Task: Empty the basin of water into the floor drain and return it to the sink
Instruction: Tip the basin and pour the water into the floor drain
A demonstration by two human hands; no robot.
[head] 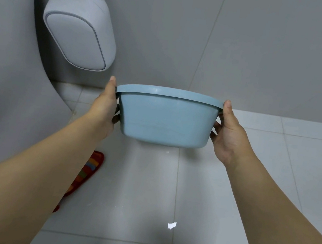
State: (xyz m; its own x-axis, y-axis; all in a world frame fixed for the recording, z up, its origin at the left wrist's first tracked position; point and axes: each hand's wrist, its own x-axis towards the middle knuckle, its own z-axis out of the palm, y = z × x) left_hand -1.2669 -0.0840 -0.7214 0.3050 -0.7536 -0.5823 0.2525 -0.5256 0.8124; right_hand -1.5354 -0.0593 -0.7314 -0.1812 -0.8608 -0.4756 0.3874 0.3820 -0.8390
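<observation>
Grey floor tiles (216,204) ran underfoot, crossed by pale grout lines and lit with a soft glare. Nearest the camera, lay a small white scrap (171,225) on the floor, just right of centre. Further left, showed part of a red slipper (90,170) with coloured stripes, mostly hidden behind the left forearm. Reached forward from both lower corners, two bare forearms.

Held up between them, clear of the floor, was a light blue basin (166,118), tipped so that its outer wall and base faced the camera and its mouth faced away toward the wall; inside not visible, so cannot tell whether any water remained. Clamped on the basin's left rim was the left hand (105,106), thumb along the lip, fingers (115,120) curled under the rim against the wall. Gripped the right rim likewise, the right hand (229,132), thumb on top of the lip, fingers (216,126) wrapped beneath it.

Beyond the basin rose a grey tiled wall (251,51). Up at left, hung a grey rounded fixture (79,31) on a thick stem, beside a large grey curved surface (1,75) filling the left edge.
</observation>
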